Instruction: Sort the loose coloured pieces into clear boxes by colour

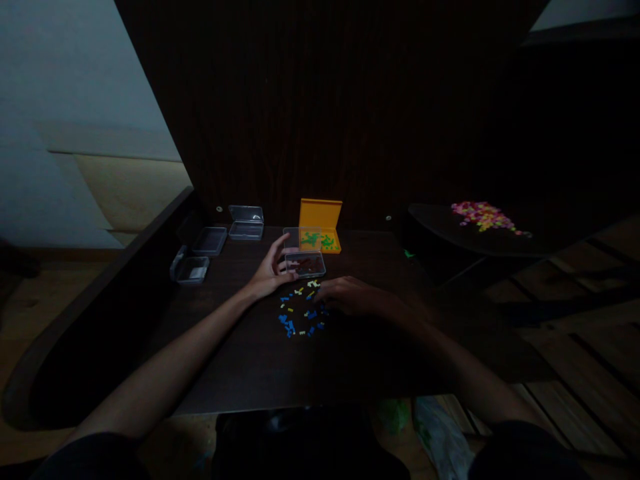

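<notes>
My left hand [273, 270] steadies an open clear plastic box [313, 273], its thumb at the front corner and its other fingers along the left side and the raised lid. Dark reddish pieces lie inside this box. Just in front of it, small blue, yellow and pale toy bricks [289, 325] are scattered on the dark table [240, 367]. At the right edge of these bricks is my right hand [345, 295], palm down with its fingers bent together; whatever its fingertips hold is hidden.
Behind the clear box stands an open orange case [321, 215] with green pieces in it. Several empty-looking clear boxes [247, 230] sit at the back left. A heap of pink, yellow and orange pieces [483, 215] lies on a side shelf [435, 223]. A raised panel borders the left.
</notes>
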Tool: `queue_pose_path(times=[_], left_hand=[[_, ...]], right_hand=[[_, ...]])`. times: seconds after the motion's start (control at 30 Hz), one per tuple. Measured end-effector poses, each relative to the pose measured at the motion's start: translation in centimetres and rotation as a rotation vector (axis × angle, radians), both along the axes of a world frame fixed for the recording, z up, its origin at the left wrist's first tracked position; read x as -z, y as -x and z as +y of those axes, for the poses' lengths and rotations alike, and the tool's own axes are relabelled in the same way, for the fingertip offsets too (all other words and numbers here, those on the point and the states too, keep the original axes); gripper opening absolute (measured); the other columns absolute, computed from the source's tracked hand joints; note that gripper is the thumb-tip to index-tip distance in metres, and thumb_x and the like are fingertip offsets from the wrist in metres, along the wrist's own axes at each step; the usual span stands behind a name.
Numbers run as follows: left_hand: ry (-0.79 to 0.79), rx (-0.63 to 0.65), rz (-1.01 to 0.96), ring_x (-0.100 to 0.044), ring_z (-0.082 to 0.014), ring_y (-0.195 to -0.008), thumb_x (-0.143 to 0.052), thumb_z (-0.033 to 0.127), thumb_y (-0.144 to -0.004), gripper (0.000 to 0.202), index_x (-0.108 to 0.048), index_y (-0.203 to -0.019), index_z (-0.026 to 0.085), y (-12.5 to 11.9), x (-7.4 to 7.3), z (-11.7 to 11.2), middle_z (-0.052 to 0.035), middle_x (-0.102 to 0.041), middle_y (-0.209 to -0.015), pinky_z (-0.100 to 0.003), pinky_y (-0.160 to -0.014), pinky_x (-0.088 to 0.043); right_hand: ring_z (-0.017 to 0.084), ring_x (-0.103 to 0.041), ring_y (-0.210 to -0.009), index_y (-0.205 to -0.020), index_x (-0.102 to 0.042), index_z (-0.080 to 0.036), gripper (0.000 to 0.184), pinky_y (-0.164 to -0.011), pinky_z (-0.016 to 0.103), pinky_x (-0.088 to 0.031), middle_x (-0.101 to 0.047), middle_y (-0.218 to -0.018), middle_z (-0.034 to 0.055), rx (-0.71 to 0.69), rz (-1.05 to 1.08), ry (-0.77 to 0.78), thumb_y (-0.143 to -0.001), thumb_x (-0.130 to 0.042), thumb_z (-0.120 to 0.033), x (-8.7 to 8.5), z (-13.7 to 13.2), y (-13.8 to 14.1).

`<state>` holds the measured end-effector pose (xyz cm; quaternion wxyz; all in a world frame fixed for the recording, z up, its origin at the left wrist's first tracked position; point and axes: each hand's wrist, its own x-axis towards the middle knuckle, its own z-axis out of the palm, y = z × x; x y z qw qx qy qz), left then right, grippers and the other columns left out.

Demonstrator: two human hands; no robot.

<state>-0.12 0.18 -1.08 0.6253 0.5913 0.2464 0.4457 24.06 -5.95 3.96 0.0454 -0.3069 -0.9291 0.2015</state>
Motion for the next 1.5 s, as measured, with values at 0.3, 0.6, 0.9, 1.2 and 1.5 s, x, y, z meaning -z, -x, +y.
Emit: queue_pose_path(times=[0.3, 0.6, 0.9, 1.2, 1.5], left_hand=[[0.041, -0.014, 0.005, -0.062, -0.0193, -0.097, -0.085, 0.019, -0.06, 0.104, -0.03, -0.145, 0.038, -0.1, -0.4, -0.2, -0.0097, -0.048, -0.132, -0.04, -0.087, -0.055], [0.019, -0.019, -0.006, -0.062, -0.0175, -0.095, -0.085, 0.019, -0.06, 0.102, -0.032, -0.145, 0.037, -0.2, -0.4, -0.3, -0.0091, -0.049, -0.13, -0.037, -0.085, -0.056], [0.049, 0.008, -0.01, -0.061, -0.0162, -0.096, -0.085, 0.018, -0.061, 0.101, -0.031, -0.144, 0.037, -0.2, -0.4, -0.3, -0.0085, -0.047, -0.131, -0.035, -0.086, -0.054], [0.028, 0.03, -0.019, -0.062, -0.0196, -0.099, -0.085, 0.017, -0.062, 0.101, -0.03, -0.145, 0.038, -0.1, -0.1, -0.1, -0.0088, -0.049, -0.129, -0.037, -0.085, -0.054], [0.045, 0.019, -0.008, -0.061, -0.0184, -0.098, -0.085, 0.017, -0.061, 0.102, -0.03, -0.145, 0.037, -0.1, -0.3, -0.2, -0.009, -0.048, -0.13, -0.038, -0.088, -0.053]], right_hand=[[0.015, -0.063, -0.086, -0.096, -0.065, -0.017, 0.013, -0.077, 0.026, -0.046, -0.069, -0.094, 0.0043, 0.046, 0.033, -0.005, -0.086, -0.061, -0.009, 0.5, -0.2, -0.3], [0.014, -0.06, -0.08, -0.091, -0.063, -0.016, 0.007, -0.073, 0.025, -0.044, -0.066, -0.09, 0.0044, 0.03, 0.102, 0.004, -0.091, -0.056, -0.012, -0.4, -0.3, -0.4], [0.013, -0.055, -0.072, -0.09, -0.065, -0.016, 0.004, -0.069, 0.024, -0.04, -0.064, -0.082, 0.0021, 0.229, 0.286, -0.175, -0.088, -0.06, -0.016, -3.1, 2.5, 0.2], [0.013, -0.056, -0.071, -0.091, -0.068, -0.015, 0.009, -0.069, 0.025, -0.041, -0.067, -0.081, 0.0026, 0.328, 0.282, -0.172, -0.087, -0.061, -0.012, -1.7, 4.7, 1.8], [0.014, -0.059, -0.076, -0.09, -0.07, -0.015, 0.01, -0.072, 0.026, -0.043, -0.068, -0.086, 0.005, 0.241, 0.324, -0.223, -0.087, -0.061, -0.016, -1.9, 3.2, 1.0]])
